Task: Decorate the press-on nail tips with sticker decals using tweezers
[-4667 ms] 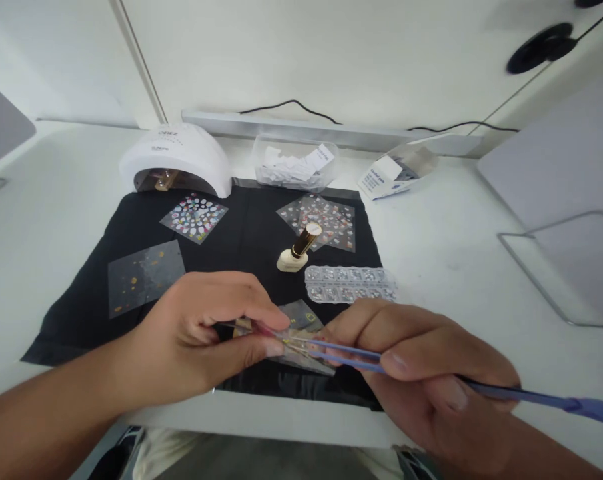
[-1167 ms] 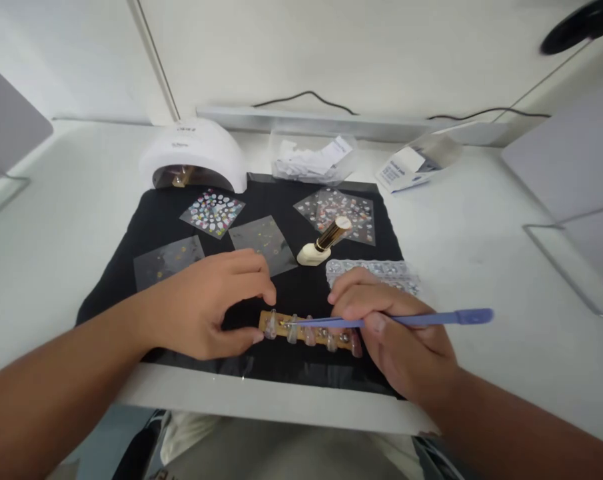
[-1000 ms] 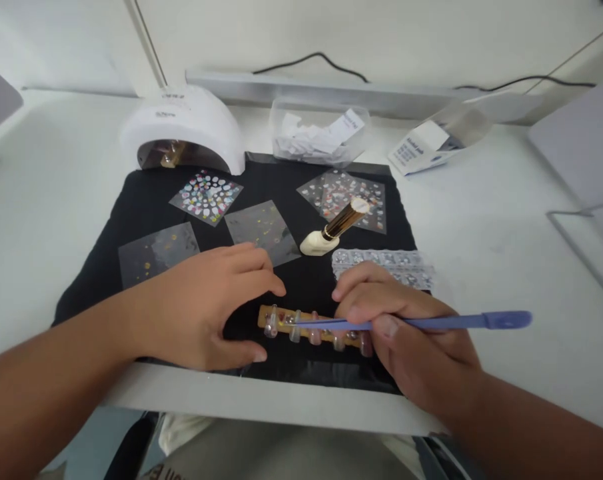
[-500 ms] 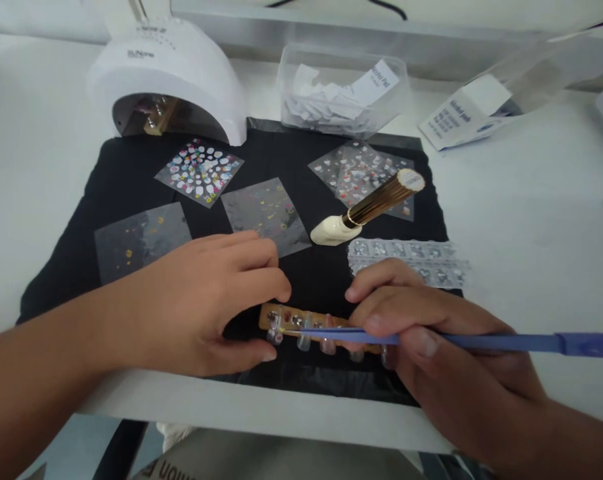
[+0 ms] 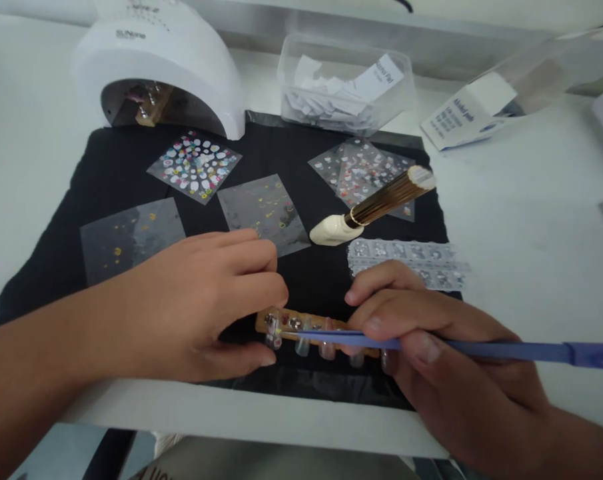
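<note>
My right hand (image 5: pixel 451 347) is closed around a pair of blue-purple tweezers (image 5: pixel 506 350). The tweezers' fine tips reach left to the leftmost clear false nail (image 5: pixel 274 337), where a tiny yellow speck shows. Several translucent false nails stand along a wooden display strip (image 5: pixel 301 316), jutting out over its near side. Beside the strip's left end is my left hand (image 5: pixel 221 300), its thumb apart from its curled fingers and nothing seen between them. My right fingers cover part of the strip's right end.
Behind my hands are sticker sheets (image 5: pixel 195 165), a cream bottle with a gold cap (image 5: pixel 388 198) and a clear rhinestone case (image 5: pixel 406 252) on a black cloth (image 5: pixel 276 143). Farther back stand a white nail lamp (image 5: pixel 181 53), a plastic tub (image 5: pixel 326 127) and an alcohol pad box (image 5: pixel 466 120).
The view has shifted slightly. My hands keep almost the same pose, and the tweezers' tips stay at the leftmost false nail.
</note>
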Demonstrator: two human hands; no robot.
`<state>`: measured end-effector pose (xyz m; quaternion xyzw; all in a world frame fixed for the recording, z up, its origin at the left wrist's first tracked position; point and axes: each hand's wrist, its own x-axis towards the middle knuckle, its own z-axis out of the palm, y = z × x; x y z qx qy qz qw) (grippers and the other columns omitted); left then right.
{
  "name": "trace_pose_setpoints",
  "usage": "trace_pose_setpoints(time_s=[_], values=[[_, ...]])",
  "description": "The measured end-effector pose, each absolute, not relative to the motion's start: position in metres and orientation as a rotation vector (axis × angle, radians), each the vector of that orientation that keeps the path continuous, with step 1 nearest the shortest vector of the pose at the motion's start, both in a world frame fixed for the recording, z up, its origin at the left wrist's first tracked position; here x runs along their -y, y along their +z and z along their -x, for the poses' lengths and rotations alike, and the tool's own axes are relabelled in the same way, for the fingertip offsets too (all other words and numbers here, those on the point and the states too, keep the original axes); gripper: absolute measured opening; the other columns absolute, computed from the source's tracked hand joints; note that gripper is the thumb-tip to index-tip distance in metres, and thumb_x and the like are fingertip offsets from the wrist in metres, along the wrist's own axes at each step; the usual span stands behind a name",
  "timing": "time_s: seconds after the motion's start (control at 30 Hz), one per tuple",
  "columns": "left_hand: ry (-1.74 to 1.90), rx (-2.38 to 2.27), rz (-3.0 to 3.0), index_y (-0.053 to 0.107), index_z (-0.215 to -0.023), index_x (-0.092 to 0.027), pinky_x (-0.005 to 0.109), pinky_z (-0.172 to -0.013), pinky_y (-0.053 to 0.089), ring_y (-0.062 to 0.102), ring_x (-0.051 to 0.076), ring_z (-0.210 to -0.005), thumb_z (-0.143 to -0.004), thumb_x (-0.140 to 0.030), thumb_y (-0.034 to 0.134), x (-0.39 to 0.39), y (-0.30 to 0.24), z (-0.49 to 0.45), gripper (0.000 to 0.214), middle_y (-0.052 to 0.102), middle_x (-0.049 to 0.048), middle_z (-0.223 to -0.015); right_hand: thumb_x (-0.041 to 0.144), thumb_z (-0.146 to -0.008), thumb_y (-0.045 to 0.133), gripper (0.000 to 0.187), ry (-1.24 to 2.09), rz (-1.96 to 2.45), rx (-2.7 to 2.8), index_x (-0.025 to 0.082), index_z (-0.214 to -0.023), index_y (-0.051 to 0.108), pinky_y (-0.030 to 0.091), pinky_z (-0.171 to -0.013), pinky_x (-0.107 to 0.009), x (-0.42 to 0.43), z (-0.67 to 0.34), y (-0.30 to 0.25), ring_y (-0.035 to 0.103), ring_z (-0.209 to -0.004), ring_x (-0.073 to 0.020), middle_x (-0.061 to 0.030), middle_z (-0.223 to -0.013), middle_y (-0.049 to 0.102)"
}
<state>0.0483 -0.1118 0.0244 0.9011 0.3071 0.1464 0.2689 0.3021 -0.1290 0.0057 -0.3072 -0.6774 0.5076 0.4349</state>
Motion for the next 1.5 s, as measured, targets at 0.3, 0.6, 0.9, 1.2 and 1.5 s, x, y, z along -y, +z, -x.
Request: trace_pose_setpoints(time_s=[0.3, 0.6, 0.9, 1.2, 1.5], values=[[0.382, -0.836, -2.433, 0.065, -0.091, -0.017, 0.032, -0.068, 0.038, 0.05, 0.018, -0.079, -0.087, -0.022, 0.066, 0.111, 0.026, -0.048, 0.006, 0.056, 0.0029, -0.091, 0.018, -0.096, 0.056, 0.021, 1.33, 0.713, 1.641, 0.023, -0.102, 0.075, 0.05, -0.073, -0.037, 0.127, -0.303, 0.004, 0.056, -0.087, -0.0226, -0.0056, -0.078, 0.073], [0.395, -0.828, -2.426, 0.065, -0.092, -0.017, 0.031, -0.069, 0.038, 0.05, 0.018, -0.08, -0.088, -0.022, 0.067, 0.112, 0.024, -0.049, 0.007, 0.056, 0.0025, -0.09, 0.019, -0.097, 0.054, 0.022, 1.303, 0.696, 1.691, 0.022, -0.104, 0.075, 0.048, -0.077, -0.035, 0.126, -0.303, 0.004, 0.055, -0.088, -0.0216, -0.0051, -0.082, 0.075], [0.396, -0.832, -2.437, 0.065, -0.092, -0.017, 0.032, -0.069, 0.037, 0.049, 0.018, -0.079, -0.088, -0.021, 0.066, 0.111, 0.025, -0.05, 0.006, 0.056, 0.0026, -0.089, 0.02, -0.098, 0.053, 0.022, 1.339, 0.731, 1.665, 0.024, -0.103, 0.075, 0.048, -0.073, -0.036, 0.128, -0.302, 0.005, 0.055, -0.088, -0.0223, -0.005, -0.081, 0.074], [0.422, -0.825, -2.443, 0.064, -0.096, -0.016, 0.032, -0.066, 0.037, 0.048, 0.018, -0.077, -0.084, -0.022, 0.067, 0.114, 0.03, -0.048, 0.013, 0.055, 0.0037, -0.091, 0.02, -0.099, 0.054, 0.021, 1.291, 0.72, 1.703, 0.023, -0.104, 0.074, 0.047, -0.076, -0.038, 0.128, -0.304, 0.005, 0.058, -0.083, -0.0213, -0.0035, -0.082, 0.075], [0.42, -0.676, -2.392, 0.065, -0.085, -0.017, 0.03, -0.062, 0.039, 0.046, 0.016, -0.072, -0.082, -0.007, 0.054, 0.114, 0.036, -0.047, 0.015, 0.051, 0.0038, -0.087, 0.019, -0.098, 0.053, 0.021, 1.259, 0.717, 1.702, 0.022, -0.101, 0.074, 0.048, -0.073, -0.037, 0.127, -0.301, 0.007, 0.058, -0.083, -0.0216, -0.0046, -0.079, 0.074]])
